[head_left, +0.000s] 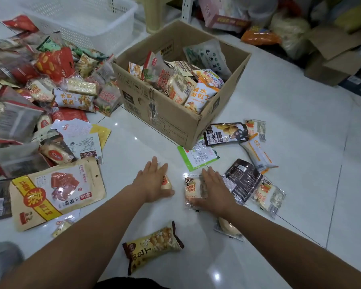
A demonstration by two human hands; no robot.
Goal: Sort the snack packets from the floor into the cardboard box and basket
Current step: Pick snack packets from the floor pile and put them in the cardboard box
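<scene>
Nearest the camera, at the lower centre of the frame, a yellow crouton packet (153,245) lies alone on the white tiled floor (279,142), between the two forearms. Just above it both hands are pressed down flat. The left hand (152,181) lies spread over a small pale packet (166,182), fingers not yet curled, so it looks like a pin before a pickup. The right hand (214,191) likewise covers the edge of a small clear packet (193,189), palm down, not gripping. Working both at once probably saves a trip. The cardboard box (165,119), at centre and already heaped with packets, sits within easy reach of both arms. The white basket (81,19) at upper left looks empty, behind a large unsorted pile (40,84) along the left edge. More packets lie scattered right of the box.
</scene>
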